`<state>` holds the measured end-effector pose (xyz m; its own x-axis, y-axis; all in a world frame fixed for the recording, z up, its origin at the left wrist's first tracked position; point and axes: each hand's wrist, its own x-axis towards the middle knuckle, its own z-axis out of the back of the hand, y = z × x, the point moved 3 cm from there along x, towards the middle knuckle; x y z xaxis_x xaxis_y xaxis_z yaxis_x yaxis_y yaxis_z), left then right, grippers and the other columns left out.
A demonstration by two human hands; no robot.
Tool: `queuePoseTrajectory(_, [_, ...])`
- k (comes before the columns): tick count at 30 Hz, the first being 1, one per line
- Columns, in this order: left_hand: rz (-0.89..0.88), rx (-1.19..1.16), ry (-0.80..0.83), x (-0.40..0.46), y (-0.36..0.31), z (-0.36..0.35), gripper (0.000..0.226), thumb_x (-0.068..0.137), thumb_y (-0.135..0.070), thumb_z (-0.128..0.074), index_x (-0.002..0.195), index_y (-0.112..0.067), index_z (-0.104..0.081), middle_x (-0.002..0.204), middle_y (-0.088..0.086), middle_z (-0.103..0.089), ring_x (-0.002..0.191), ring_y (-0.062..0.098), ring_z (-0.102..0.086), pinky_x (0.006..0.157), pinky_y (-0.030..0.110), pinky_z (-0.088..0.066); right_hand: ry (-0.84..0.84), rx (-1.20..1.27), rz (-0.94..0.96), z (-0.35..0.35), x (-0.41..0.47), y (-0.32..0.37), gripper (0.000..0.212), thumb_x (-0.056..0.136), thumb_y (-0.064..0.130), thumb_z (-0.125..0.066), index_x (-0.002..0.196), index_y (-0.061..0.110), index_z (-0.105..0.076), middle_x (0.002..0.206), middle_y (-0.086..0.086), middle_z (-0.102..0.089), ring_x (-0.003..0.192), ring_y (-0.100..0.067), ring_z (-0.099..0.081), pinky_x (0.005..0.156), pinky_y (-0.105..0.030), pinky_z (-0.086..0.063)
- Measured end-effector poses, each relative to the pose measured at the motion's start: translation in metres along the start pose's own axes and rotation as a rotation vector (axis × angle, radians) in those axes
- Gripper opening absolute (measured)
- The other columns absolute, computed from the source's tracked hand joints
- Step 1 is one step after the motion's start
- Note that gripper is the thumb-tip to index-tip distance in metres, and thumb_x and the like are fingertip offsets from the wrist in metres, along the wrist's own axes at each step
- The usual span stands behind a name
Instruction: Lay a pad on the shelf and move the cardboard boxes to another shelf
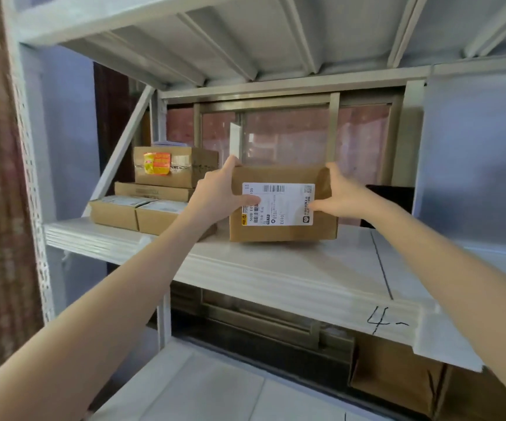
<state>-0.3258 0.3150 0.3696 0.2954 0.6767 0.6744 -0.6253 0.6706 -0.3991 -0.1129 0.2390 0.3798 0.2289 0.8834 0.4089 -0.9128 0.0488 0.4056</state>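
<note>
A brown cardboard box with a white shipping label faces me on the white pad that covers the middle shelf. My left hand grips the box's left side, thumb on the label. My right hand grips its right side. The box's bottom edge rests on or just above the pad; I cannot tell which. To the left stands a stack of other cardboard boxes: two flat ones at the bottom, a thin one above, and a taller one with a yellow-red sticker on top.
White metal shelf uprights rise at the left. The shelf above hangs low overhead. A window frame lies behind the boxes. The lower shelf has a white pad and a brown box at its right. "4-" is written on the pad's edge.
</note>
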Motion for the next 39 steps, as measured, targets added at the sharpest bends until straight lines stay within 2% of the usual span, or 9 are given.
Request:
queuePoseTrajectory(8, [-0.082, 0.211, -0.108, -0.014, 0.021, 0.011, 0.07, 0.076, -0.056, -0.065, 0.129, -0.021, -0.036, 0.111, 0.013, -0.048, 0.084, 0.031, -0.058, 0.067, 0.033, -0.042, 0.015, 0.055, -0.057, -0.043, 0.033, 0.024, 0.08, 0.093, 0.044, -0.043, 0.147, 0.026, 0.013, 0.155, -0.017, -0.022, 0.127, -0.035, -0.045, 0.097, -0.04, -0.042])
queuePoseTrajectory(11, [-0.165, 0.243, -0.144, -0.016, 0.023, 0.011, 0.07, 0.078, -0.055, -0.064, 0.132, -0.021, -0.036, 0.114, 0.013, -0.039, 0.088, 0.031, -0.055, 0.066, 0.034, -0.045, -0.009, 0.033, -0.042, -0.058, 0.042, 0.041, 0.067, 0.098, 0.037, -0.032, 0.148, 0.025, 0.012, 0.143, -0.023, -0.039, 0.084, -0.03, -0.059, 0.065, -0.032, -0.043])
queuePoseTrajectory(13, [-0.191, 0.289, -0.165, -0.013, 0.026, 0.007, 0.072, 0.075, -0.056, -0.065, 0.134, -0.024, -0.037, 0.116, 0.013, -0.036, 0.099, 0.031, -0.045, 0.074, 0.037, -0.046, 0.001, 0.075, -0.057, -0.07, 0.043, 0.058, 0.062, 0.099, 0.031, -0.029, 0.148, 0.024, 0.008, 0.131, -0.023, -0.05, 0.068, -0.025, -0.052, 0.058, -0.031, -0.04])
queuePoseTrajectory(20, [-0.166, 0.34, -0.115, 0.022, 0.04, -0.012, 0.07, 0.074, -0.04, -0.073, 0.131, -0.02, -0.038, 0.126, 0.016, -0.033, 0.101, 0.036, -0.043, 0.084, 0.041, -0.046, -0.008, 0.317, -0.104, -0.108, 0.072, 0.089, 0.046, 0.098, 0.03, -0.026, 0.14, 0.011, -0.024, 0.129, -0.022, -0.049, 0.076, -0.025, -0.051, 0.058, -0.03, -0.035])
queuePoseTrajectory(22, [-0.169, 0.359, -0.108, 0.032, 0.041, -0.018, 0.066, 0.078, -0.035, -0.072, 0.132, -0.017, -0.038, 0.13, 0.017, -0.032, 0.105, 0.037, -0.042, 0.082, 0.039, -0.045, 0.01, 0.375, -0.107, -0.115, 0.082, 0.09, 0.042, 0.098, 0.03, -0.026, 0.135, 0.012, -0.03, 0.131, -0.02, -0.049, 0.098, -0.031, -0.054, 0.07, -0.031, -0.037])
queuePoseTrajectory(27, [-0.165, 0.464, -0.099, 0.046, 0.049, -0.032, 0.063, 0.081, -0.028, -0.068, 0.133, -0.015, -0.034, 0.132, 0.016, -0.035, 0.113, 0.036, -0.04, 0.069, 0.036, -0.045, 0.07, 0.438, -0.15, -0.13, 0.097, 0.091, 0.05, 0.099, 0.035, -0.02, 0.142, 0.011, -0.023, 0.129, -0.016, -0.051, 0.107, -0.031, -0.051, 0.078, -0.034, -0.036])
queuePoseTrajectory(33, [-0.174, 0.538, -0.159, 0.049, 0.063, -0.032, 0.071, 0.079, -0.037, -0.067, 0.136, -0.012, -0.031, 0.131, 0.011, -0.042, 0.118, 0.033, -0.042, 0.086, 0.042, -0.043, 0.102, 0.526, -0.187, -0.147, 0.109, 0.092, 0.057, 0.098, 0.044, -0.017, 0.146, 0.013, -0.019, 0.145, -0.016, -0.038, 0.13, -0.032, -0.04, 0.101, -0.042, -0.033])
queuePoseTrajectory(36, [-0.176, 0.526, -0.155, 0.051, 0.064, -0.035, 0.068, 0.081, -0.038, -0.064, 0.135, -0.011, -0.033, 0.132, 0.011, -0.042, 0.119, 0.032, -0.042, 0.085, 0.042, -0.042, 0.153, 0.514, -0.211, -0.146, 0.111, 0.09, 0.056, 0.098, 0.043, -0.016, 0.145, 0.012, -0.021, 0.144, -0.015, -0.039, 0.121, -0.03, -0.043, 0.095, -0.041, -0.033])
queuePoseTrajectory(39, [-0.172, 0.525, -0.154, 0.046, 0.061, -0.038, 0.069, 0.08, -0.04, -0.062, 0.136, -0.011, -0.033, 0.136, 0.014, -0.04, 0.121, 0.033, -0.04, 0.088, 0.044, -0.04, 0.174, 0.474, -0.186, -0.146, 0.106, 0.088, 0.051, 0.097, 0.044, -0.018, 0.129, 0.01, -0.039, 0.116, -0.012, -0.05, 0.105, -0.026, -0.046, 0.087, -0.035, -0.034])
